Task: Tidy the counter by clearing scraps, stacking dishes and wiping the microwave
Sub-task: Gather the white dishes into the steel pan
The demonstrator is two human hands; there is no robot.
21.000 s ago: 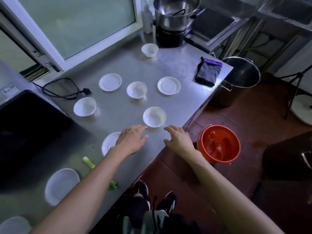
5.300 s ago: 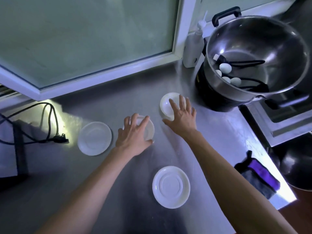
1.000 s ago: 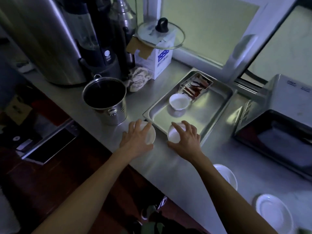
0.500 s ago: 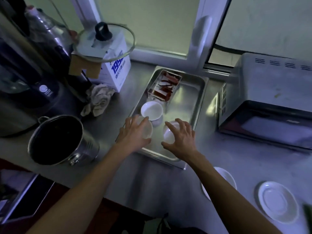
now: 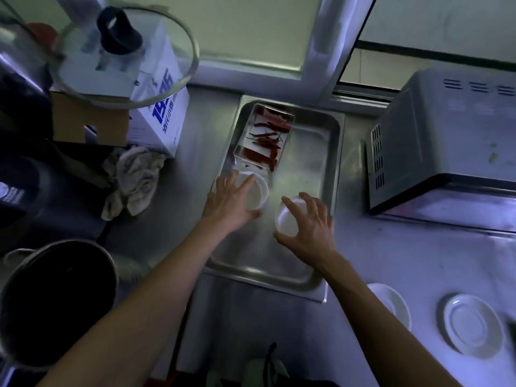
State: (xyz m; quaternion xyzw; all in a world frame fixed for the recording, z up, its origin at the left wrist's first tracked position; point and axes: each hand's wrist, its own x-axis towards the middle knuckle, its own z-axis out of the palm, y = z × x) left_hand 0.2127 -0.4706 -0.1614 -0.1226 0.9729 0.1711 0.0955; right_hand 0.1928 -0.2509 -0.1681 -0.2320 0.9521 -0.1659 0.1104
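Over the steel tray (image 5: 332, 169) both my hands work at once, each carrying a small white bowl from above. My left hand (image 5: 231, 203) has its fingers curled over the rim of the left bowl (image 5: 255, 192), which sits on or just above another bowl near the tray's left wall; whether the two are already touching I cannot tell. My right hand (image 5: 310, 223) is spread like a claw round the right bowl (image 5: 286, 220), fingertips on the rim, low over the tray floor.

To stack well, I judge I should centre the left bowl over the one beneath, lower it straight, and let go only when it seats level; then bring the right bowl onto the same stack rather than leaving it loose. The small dish of red chillies (image 5: 265, 138) lies just beyond my left fingers, so I want to keep clear of it.

Two saucers (image 5: 472, 325) wait on the counter (image 5: 418, 261) to my right, one partly under my forearm, and the microwave (image 5: 446, 141) beside the tray is yet to be wiped. A crumpled rag (image 5: 132, 181) lies left of the tray.
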